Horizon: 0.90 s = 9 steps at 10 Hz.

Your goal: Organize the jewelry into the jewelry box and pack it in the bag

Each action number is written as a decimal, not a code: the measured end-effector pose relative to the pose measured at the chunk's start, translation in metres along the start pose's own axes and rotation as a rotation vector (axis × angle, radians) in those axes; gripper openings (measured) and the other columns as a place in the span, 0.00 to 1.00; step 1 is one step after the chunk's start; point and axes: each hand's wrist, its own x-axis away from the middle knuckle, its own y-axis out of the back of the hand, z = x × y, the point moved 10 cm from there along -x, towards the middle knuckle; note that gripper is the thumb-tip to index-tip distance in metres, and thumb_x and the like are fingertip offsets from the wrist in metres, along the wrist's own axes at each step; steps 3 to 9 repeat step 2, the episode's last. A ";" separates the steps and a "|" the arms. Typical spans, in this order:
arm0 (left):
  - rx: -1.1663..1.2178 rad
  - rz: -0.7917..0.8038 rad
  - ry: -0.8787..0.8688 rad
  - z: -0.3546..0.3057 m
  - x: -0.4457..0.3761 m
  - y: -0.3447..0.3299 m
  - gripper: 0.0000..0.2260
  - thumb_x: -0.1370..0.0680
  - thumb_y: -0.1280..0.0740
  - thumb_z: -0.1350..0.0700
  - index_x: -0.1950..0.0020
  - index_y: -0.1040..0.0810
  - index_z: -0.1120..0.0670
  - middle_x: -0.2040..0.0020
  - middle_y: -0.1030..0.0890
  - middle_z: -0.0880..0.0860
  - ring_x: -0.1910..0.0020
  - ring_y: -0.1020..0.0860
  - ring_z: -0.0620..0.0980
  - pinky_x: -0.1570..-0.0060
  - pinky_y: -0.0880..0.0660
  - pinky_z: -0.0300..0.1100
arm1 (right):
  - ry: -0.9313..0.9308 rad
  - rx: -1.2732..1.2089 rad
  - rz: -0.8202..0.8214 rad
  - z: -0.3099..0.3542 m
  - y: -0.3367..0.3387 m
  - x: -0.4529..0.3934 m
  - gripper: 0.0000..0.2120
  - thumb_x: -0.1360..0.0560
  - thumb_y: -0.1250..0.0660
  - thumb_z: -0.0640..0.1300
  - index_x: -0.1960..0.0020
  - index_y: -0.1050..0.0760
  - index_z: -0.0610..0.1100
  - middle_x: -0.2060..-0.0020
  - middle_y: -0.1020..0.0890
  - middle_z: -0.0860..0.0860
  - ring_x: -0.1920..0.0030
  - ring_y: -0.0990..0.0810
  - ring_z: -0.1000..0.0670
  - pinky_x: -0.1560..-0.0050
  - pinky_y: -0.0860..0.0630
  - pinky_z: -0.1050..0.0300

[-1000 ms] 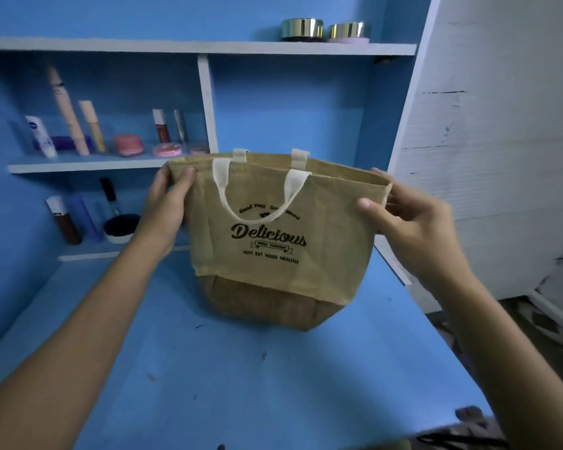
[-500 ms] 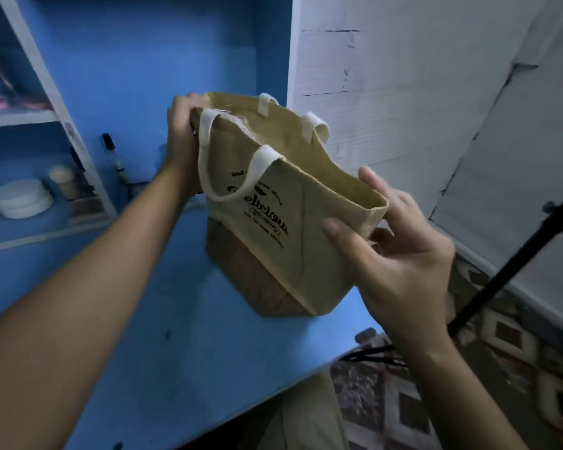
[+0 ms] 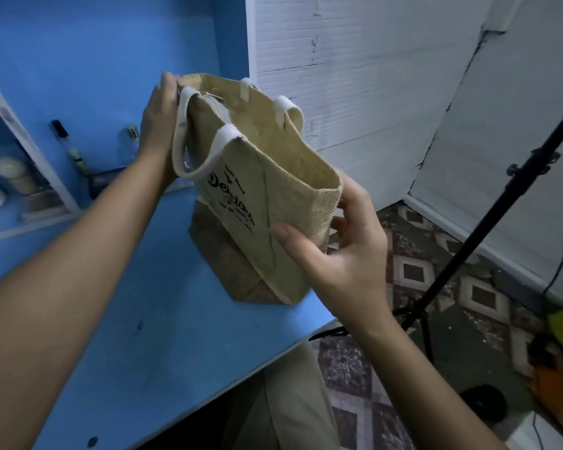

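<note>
Both hands [image 3: 163, 125] [image 3: 348, 254] grip jute bag [image 3: 273, 190] ends, on blue table [image 3: 163, 319].

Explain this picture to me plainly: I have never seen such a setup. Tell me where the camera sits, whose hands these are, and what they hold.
There is no machine here. The camera sits on a person's head and looks forward and down, so the two bare arms are that person's own. Between the hands is a tan bag with white handles and black print; its base rests on a blue table near the edge. The left hand grips the bag's far end at the rim. The right hand holds the near end, thumb on the front, fingers behind. The bag's mouth is open, but what is inside cannot be made out. To the right, a black stand is on the tiled floor.
</note>
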 end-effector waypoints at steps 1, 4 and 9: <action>0.037 -0.049 -0.020 0.000 0.008 0.010 0.12 0.19 0.44 0.42 0.51 0.24 0.45 0.54 0.22 0.42 0.45 0.22 0.48 0.42 0.25 0.44 | -0.030 -0.013 0.015 -0.009 0.007 0.001 0.30 0.32 0.24 0.51 0.33 0.28 0.46 0.39 0.21 0.49 0.40 0.21 0.46 0.46 0.21 0.40; 0.123 -0.118 -0.037 0.012 0.025 0.031 0.09 0.19 0.41 0.45 0.44 0.24 0.45 0.51 0.20 0.42 0.50 0.20 0.42 0.42 0.24 0.49 | -0.044 -0.053 0.040 -0.010 0.016 0.007 0.28 0.30 0.26 0.51 0.33 0.28 0.46 0.41 0.20 0.51 0.41 0.21 0.44 0.47 0.22 0.40; 0.123 -0.118 -0.037 0.012 0.025 0.031 0.09 0.19 0.41 0.45 0.44 0.24 0.45 0.51 0.20 0.42 0.50 0.20 0.42 0.42 0.24 0.49 | -0.044 -0.053 0.040 -0.010 0.016 0.007 0.28 0.30 0.26 0.51 0.33 0.28 0.46 0.41 0.20 0.51 0.41 0.21 0.44 0.47 0.22 0.40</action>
